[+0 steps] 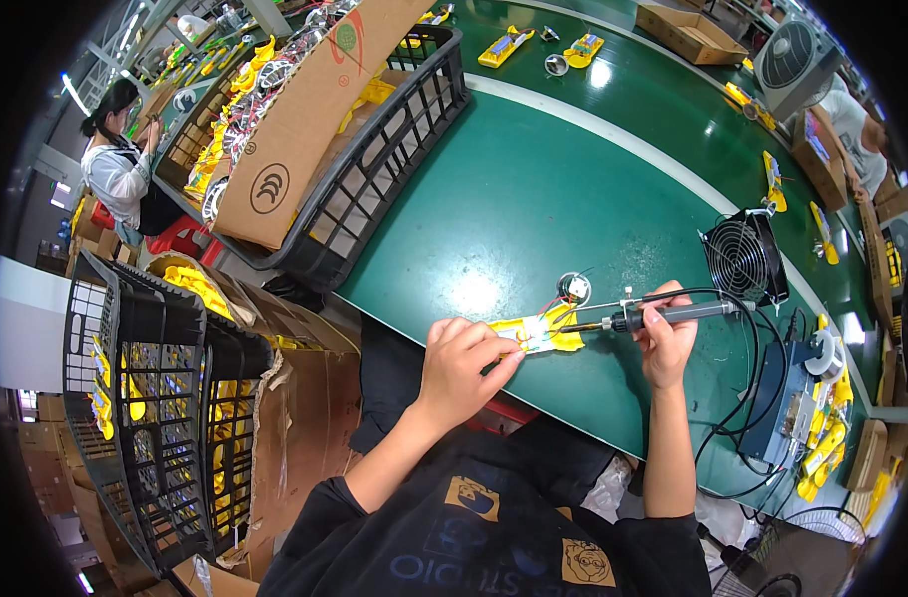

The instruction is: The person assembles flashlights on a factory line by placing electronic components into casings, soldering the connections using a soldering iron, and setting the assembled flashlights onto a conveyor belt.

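Observation:
A small yellow plastic part with a circuit board (540, 332) lies on the green table (514, 199). My left hand (464, 360) pins its left end down with the fingertips. My right hand (667, 340) grips a soldering iron (663, 316) by its dark handle. The iron's tip points left and meets the yellow part's right end. Thin red and white wires run from the part to a small round speaker-like piece (574, 289) just behind it.
A small black fan (743, 257) stands right of the work. A soldering station with a solder spool (802, 383) sits at the right edge. Black crates with yellow parts (374, 169) (146, 398) stand left. Other people work at the far left (121, 169) and far right (857, 124).

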Motion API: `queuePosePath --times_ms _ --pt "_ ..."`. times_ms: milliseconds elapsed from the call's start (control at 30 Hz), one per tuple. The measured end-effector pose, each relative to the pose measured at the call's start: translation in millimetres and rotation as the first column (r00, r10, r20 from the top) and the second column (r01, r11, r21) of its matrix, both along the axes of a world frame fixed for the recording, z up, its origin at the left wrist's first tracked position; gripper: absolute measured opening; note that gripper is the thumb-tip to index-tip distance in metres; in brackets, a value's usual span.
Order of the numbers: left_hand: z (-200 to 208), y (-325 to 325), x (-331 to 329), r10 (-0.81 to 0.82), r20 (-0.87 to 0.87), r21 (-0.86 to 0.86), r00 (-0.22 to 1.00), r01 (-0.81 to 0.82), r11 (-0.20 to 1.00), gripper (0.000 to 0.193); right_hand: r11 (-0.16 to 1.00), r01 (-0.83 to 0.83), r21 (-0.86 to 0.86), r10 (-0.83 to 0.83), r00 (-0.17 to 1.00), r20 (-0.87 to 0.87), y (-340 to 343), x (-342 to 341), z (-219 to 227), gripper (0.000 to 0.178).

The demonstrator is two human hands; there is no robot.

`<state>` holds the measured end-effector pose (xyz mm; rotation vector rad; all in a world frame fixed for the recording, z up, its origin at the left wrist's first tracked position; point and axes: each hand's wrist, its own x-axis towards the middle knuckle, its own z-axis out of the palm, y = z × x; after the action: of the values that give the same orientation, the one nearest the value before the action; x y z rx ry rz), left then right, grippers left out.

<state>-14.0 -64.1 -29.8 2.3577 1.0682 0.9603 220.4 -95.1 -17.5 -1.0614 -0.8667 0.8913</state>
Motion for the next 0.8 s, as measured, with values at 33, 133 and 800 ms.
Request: queuePosePath --times_ms 33,133,800 --pt "0.1 0.4 -0.1 -0.005 -0.003 0.0 1.0 0.005 1.0 0.007 1.0 -0.016 -0.007 0.016 1.0 0.022 -0.3 0.0 -1.1 0.014" --pt "1.0 0.8 0.0 -0.012 -0.023 -0.004 1.0 0.012 1.0 0.007 0.999 -0.05 0.001 0.05 0.997 0.056 0.3 -0.1 -5.7 0.014" --pt "5.9 4.1 5.6 0.019 0.027 -0.067 0.999 -0.017 0.998 0.004 0.993 -0.119 -0.022 0.121 0.987 0.106 -0.5 -0.1 -8.2 0.013"
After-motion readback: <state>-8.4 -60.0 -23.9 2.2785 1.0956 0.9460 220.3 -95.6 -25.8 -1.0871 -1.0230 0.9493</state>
